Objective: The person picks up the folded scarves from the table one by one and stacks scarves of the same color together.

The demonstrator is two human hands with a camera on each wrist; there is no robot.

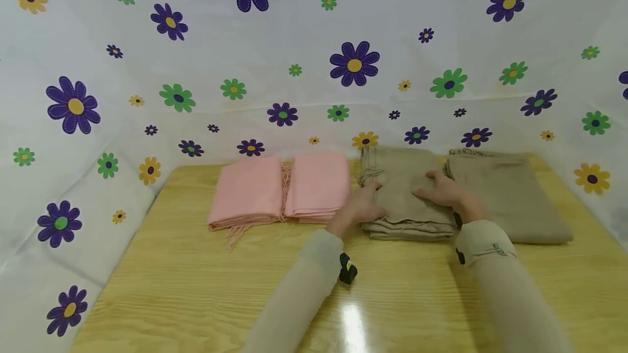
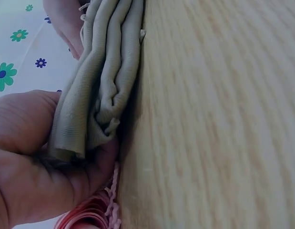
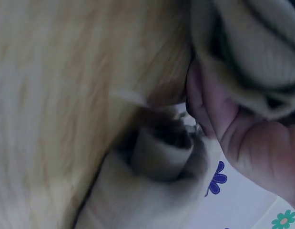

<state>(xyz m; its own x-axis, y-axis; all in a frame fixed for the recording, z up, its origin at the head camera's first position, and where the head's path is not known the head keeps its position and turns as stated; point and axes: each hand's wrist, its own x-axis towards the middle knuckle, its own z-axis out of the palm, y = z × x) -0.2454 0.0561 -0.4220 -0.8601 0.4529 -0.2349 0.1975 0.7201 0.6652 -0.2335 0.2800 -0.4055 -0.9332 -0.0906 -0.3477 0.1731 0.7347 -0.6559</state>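
A beige cloth (image 1: 402, 178) folded into a thick stack lies at the back middle of the wooden table (image 1: 196, 287). My left hand (image 1: 363, 206) holds its near left corner. In the left wrist view the thumb of that hand (image 2: 33, 167) presses against the layered edge of the cloth (image 2: 104, 81). My right hand (image 1: 444, 192) lies on the stack's right side, fingers over the top. The right wrist view is blurred and shows the right hand's thumb (image 3: 247, 138) tucked at the edge of the cloth (image 3: 252, 52).
A second folded beige cloth (image 1: 505, 195) lies just right of the stack. Two folded pink fringed scarves (image 1: 247, 192) (image 1: 319, 184) lie side by side to its left. A flowered white sheet (image 1: 294, 42) walls in the table's back and sides.
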